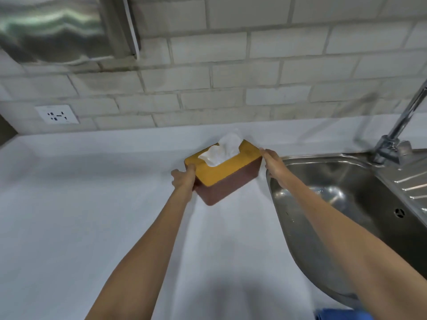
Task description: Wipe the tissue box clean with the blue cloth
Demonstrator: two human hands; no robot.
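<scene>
Tissue box (225,175) is gripped at its ends by the left hand (184,179) and right hand (272,162) on the worktop (92,204). No wiping appears begun: the blue cloth (342,314) lies untouched at the near edge.

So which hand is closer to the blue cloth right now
Right. The right hand, on the tissue box's end beside the sink, is somewhat nearer the blue cloth at the counter's near edge; the left hand grips the far end.

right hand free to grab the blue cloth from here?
Probably not right away. The right hand and the left hand are both on the ends of the tissue box. The blue cloth lies near the counter's front edge, with nothing blocking it, so letting go comes first.
</scene>
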